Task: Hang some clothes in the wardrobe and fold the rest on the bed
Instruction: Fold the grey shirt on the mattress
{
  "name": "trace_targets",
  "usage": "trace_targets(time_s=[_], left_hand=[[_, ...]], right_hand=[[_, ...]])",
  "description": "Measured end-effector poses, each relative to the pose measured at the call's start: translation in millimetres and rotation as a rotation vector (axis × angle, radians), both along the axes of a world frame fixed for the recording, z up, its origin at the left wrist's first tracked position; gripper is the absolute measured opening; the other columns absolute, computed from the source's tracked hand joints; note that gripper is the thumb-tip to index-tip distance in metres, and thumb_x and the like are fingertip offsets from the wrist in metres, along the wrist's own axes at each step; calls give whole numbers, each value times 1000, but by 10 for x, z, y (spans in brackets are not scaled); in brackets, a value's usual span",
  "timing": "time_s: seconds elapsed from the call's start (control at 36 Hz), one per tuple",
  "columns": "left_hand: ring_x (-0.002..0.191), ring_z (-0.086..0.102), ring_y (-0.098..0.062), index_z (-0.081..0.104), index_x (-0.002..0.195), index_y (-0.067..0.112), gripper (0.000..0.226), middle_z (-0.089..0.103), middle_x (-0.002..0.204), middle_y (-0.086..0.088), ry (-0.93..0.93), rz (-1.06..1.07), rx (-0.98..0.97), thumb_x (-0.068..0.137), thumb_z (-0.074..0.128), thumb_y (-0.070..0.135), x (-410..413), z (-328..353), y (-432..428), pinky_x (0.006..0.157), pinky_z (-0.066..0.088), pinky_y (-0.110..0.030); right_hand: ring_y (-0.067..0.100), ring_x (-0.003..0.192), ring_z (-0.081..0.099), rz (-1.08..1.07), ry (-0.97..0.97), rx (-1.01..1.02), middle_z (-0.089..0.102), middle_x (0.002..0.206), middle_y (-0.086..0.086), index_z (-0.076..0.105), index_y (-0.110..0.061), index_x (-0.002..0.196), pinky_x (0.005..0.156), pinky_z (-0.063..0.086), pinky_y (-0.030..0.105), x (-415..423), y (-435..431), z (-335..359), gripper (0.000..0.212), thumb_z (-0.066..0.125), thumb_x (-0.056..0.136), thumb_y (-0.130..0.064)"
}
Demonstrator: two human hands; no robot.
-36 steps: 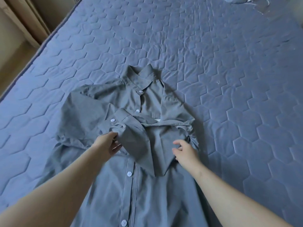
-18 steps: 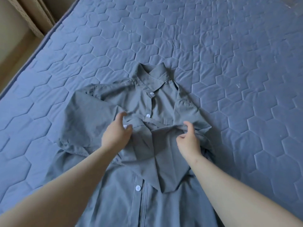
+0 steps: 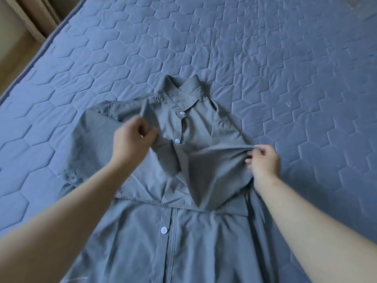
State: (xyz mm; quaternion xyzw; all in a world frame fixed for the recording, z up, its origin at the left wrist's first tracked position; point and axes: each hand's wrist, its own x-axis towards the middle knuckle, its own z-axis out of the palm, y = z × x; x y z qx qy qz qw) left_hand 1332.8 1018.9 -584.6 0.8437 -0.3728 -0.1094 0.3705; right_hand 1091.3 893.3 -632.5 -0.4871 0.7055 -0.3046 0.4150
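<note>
In the head view, a grey shirt [image 3: 204, 131] is laid front-up on the bed [image 3: 204, 37], its collar [image 3: 183, 88] beyond the fingers. A fold beside the buttons [image 3: 177, 141] is pinched by the left hand [image 3: 132, 144]. A lifted fabric edge is pinched by the right hand [image 3: 263, 162].

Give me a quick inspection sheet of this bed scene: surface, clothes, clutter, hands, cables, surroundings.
Surface: blue quilted bed with hexagon stitching.
Job's things: one grey shirt, buttoned, collar pointing away from the person, sleeves partly folded in.
Clutter: a small pale speck on the quilt.
Hands: left hand grips shirt cloth near the shoulder; right hand pinches a raised fold.
Cables: nothing seen.
Surroundings: what looks like a beige curtain and floor beyond the bed's left edge.
</note>
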Motion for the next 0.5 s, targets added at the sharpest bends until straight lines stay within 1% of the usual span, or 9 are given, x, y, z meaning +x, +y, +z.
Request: trace_targets(time_s=[0.06,0.08,0.14,0.19,0.25,0.31,0.39,0.44,0.5], left_hand=[[58,40,-8,36,67,25,37,43,65,8,142,63,-190,77,66,4,73,166,-38,58,33,-16],[60,42,-6,38,72,26,36,44,70,7,265,94,-310,77,62,-1,91,257,-62,59,36,-16],[62,48,-5,40,89,27,41,47,77,4,610,169,-521,82,54,-11,111,427,-117,61,44,-17],[61,52,-7,39,102,26,45,50,79,-1,931,253,-629,86,45,-15,164,551,-123,63,46,-19],[58,59,-7,44,92,21,39,60,72,0,1170,297,-682,86,34,-17,239,552,-52,69,47,-21],[52,62,-4,46,78,18,38,63,55,7,1336,367,-626,86,27,-14,248,484,101,77,46,-23],[64,57,-2,49,75,22,41,62,51,12,1328,489,-343,88,31,-12,226,257,376,79,42,-23],[67,49,-3,49,74,22,36,60,53,12,1291,532,-128,90,35,-7,237,85,571,69,38,-18],[52,45,-4,45,70,20,34,51,45,7,1269,488,80,92,35,-5,237,-48,777,52,36,-14]], right_hand=[[0,38,53,-170,-234,29,60,76,3,47,-24,75,43,41,16,-116,-100,149,29,40,94,-4],[2,45,55,-228,-340,53,59,76,0,46,-23,77,44,41,16,-166,-128,237,27,39,95,-5],[9,63,57,-308,-521,115,58,80,-3,46,-22,79,55,43,19,-251,-129,404,24,36,96,-7],[10,74,56,-363,-689,176,57,83,-3,48,-20,82,62,42,20,-321,-73,525,22,33,95,-10],[12,76,56,-413,-817,216,57,84,-2,49,-16,85,64,42,21,-385,19,593,20,31,94,-15],[15,74,53,-439,-863,266,55,83,0,49,-15,77,66,40,24,-452,127,592,24,30,92,-19],[15,71,49,-433,-773,405,53,80,2,42,-16,66,66,36,24,-537,307,496,30,32,92,-24],[14,69,47,-429,-671,508,50,77,1,38,-17,64,64,35,23,-583,433,377,31,37,93,-26],[14,67,47,-412,-577,590,48,75,1,36,-18,64,61,36,24,-620,563,238,31,44,93,-25]])
